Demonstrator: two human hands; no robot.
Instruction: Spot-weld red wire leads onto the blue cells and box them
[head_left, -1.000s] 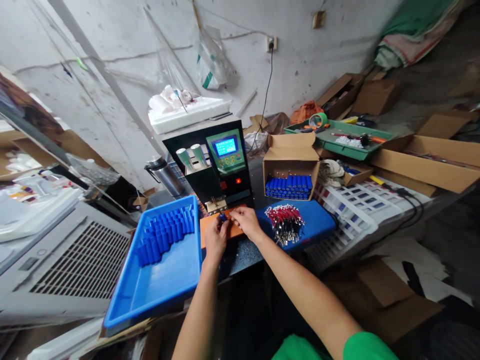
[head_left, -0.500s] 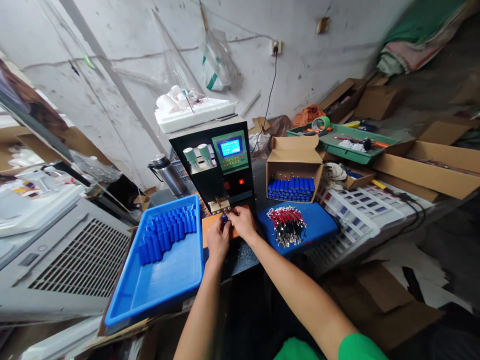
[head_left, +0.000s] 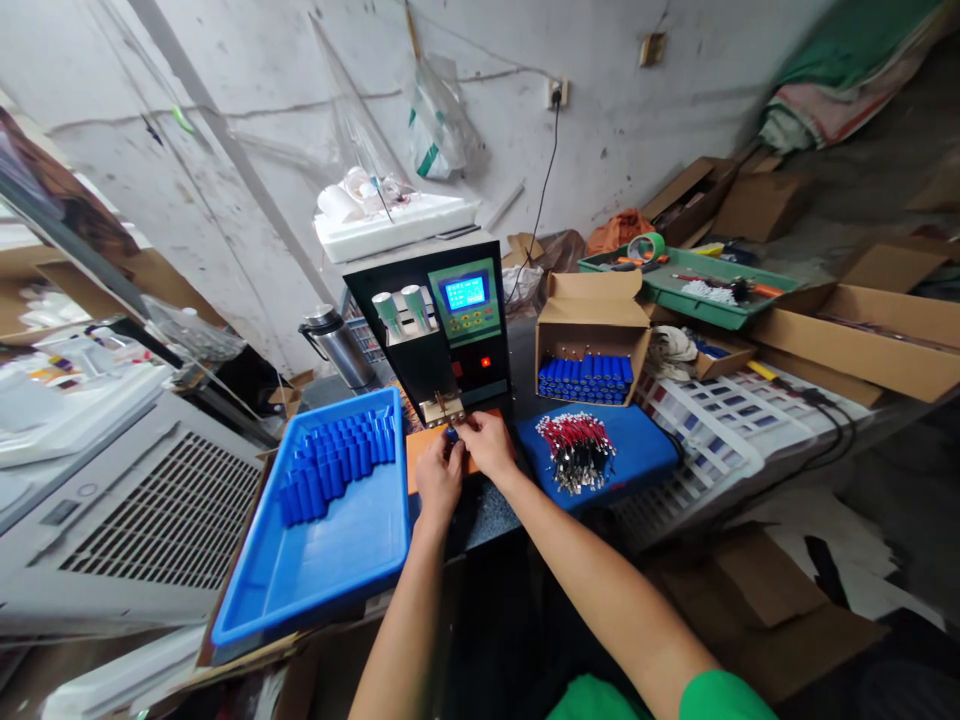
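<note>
- Left hand (head_left: 440,470): thumb and fingers pinch a blue cylindrical cell (head_left: 451,435), just below the electrodes (head_left: 444,409) of the spot welder (head_left: 472,385), over an orange board (head_left: 417,452).
- Right hand (head_left: 484,442): fingers curled beside the cell; cannot tell what they pinch.
- From the cell: blue tray (head_left: 345,550) at eight o'clock, wire leads (head_left: 576,440) at three, cardboard box (head_left: 592,290) at two.

Blue cylinder (head_left: 451,435), orange block (head_left: 420,442), black machine (head_left: 416,370), red and black wires (head_left: 576,438)
</note>
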